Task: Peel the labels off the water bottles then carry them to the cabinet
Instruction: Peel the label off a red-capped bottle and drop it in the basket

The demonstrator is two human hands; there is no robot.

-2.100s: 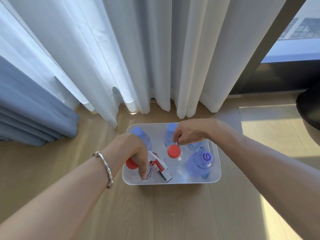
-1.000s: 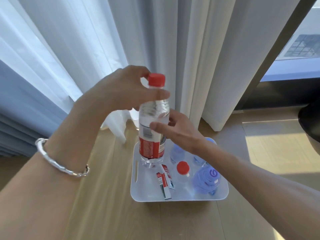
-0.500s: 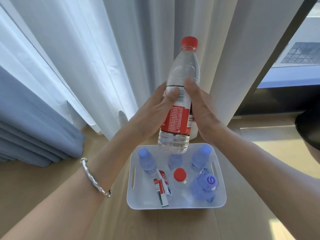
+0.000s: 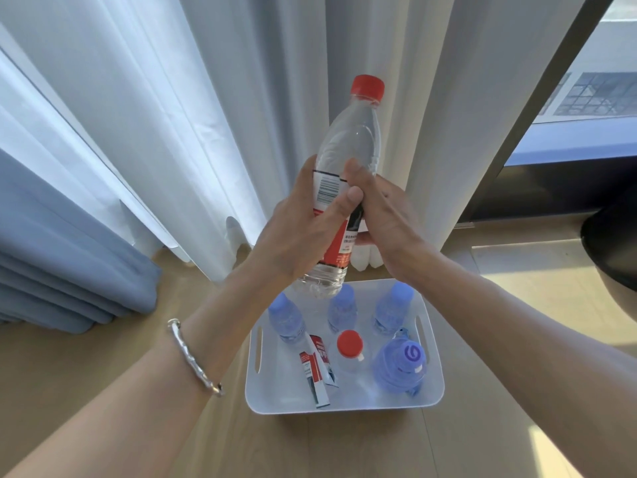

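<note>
I hold a clear water bottle (image 4: 351,139) with a red cap and a red label upright in the air above the tray. My left hand (image 4: 303,232) grips its lower body, thumb across the label's barcode edge. My right hand (image 4: 382,215) wraps the label from the right, thumb on its top edge. Below, a white tray (image 4: 344,407) on the floor holds three blue-capped bottles (image 4: 286,319), a bare red-capped bottle (image 4: 350,345), a larger blue bottle (image 4: 400,369) and a peeled red label (image 4: 315,370).
White curtains (image 4: 206,115) hang right behind the tray, with blue drapes (image 4: 58,257) at the left. A window with a dark frame (image 4: 544,98) is at the right. A dark round object (image 4: 613,250) sits at the right edge on the wooden floor (image 4: 86,367).
I lifted the red-capped bottle out of the tray with my left hand, raised it, and brought my right hand onto its label. Since half a second ago both thumbs shifted on the label.
</note>
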